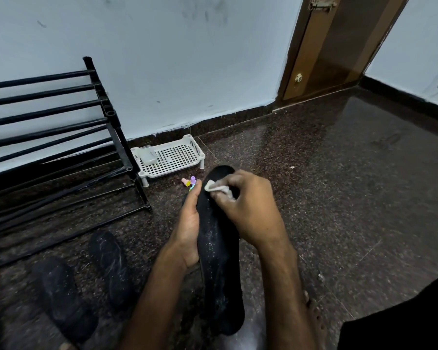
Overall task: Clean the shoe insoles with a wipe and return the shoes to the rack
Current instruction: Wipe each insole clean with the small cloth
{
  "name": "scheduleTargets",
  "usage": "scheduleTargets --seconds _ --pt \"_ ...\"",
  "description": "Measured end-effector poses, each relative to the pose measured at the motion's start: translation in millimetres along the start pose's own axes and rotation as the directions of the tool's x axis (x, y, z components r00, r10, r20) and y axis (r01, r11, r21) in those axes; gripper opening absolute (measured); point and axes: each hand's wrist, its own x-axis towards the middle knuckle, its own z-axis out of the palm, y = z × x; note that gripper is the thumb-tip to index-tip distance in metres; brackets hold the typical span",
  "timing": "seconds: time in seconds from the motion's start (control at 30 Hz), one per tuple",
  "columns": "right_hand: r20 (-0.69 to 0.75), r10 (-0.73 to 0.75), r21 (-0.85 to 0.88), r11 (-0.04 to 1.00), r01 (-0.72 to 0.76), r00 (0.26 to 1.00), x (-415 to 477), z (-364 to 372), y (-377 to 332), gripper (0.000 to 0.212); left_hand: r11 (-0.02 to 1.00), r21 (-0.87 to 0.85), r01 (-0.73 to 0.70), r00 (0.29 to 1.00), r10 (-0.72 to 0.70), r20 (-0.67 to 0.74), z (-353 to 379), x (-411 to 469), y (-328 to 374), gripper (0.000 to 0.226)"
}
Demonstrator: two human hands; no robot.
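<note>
My left hand point(190, 223) grips the left edge of a long black insole point(219, 251), held lengthwise above the floor with its toe pointing away from me. My right hand point(248, 205) presses a small crumpled white wipe point(216, 187) against the insole near its toe end. Two more black insoles, one point(109, 263) nearer the rack and one point(61, 296) closer to me, lie flat on the dark speckled floor at the lower left. The black metal shoe rack point(61, 137) stands against the wall on the left, with no shoes visible on its bars.
A white perforated plastic tray point(172, 157) holding a small clear box sits on the floor beside the rack. Small pink, purple and yellow toy pieces point(189, 182) lie near the insole's toe. A brown sandal point(314, 311) is partly hidden under my right forearm. A wooden door point(334, 46) stands at the back right.
</note>
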Motion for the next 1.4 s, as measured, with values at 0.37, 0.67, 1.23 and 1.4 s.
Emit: scheduleTargets --seconds 0.37,0.67,1.23,1.4 --pt "-0.093 0.088 -0.038 0.995 -0.092 0.992 -4 -6 -2 0.018 0.999 0.048 0.001 1.000 -0.001 -0.003 3 -4 -1 0.066" --pt "-0.023 0.021 -0.023 0.999 -0.022 1.000 -4 -4 -9 0.017 1.000 -0.006 -0.019 1.000 0.020 0.012 8 -6 1 0.064" --pt "-0.249 0.020 -0.032 0.999 -0.029 0.968 -1 -2 -13 0.018 0.995 0.082 -0.052 0.998 0.054 -0.031 15 -9 3 0.062" --pt "-0.060 0.006 -0.042 0.999 -0.008 0.998 -3 -1 -8 0.017 0.995 0.068 -0.070 0.997 0.073 -0.038 11 -11 13 0.062"
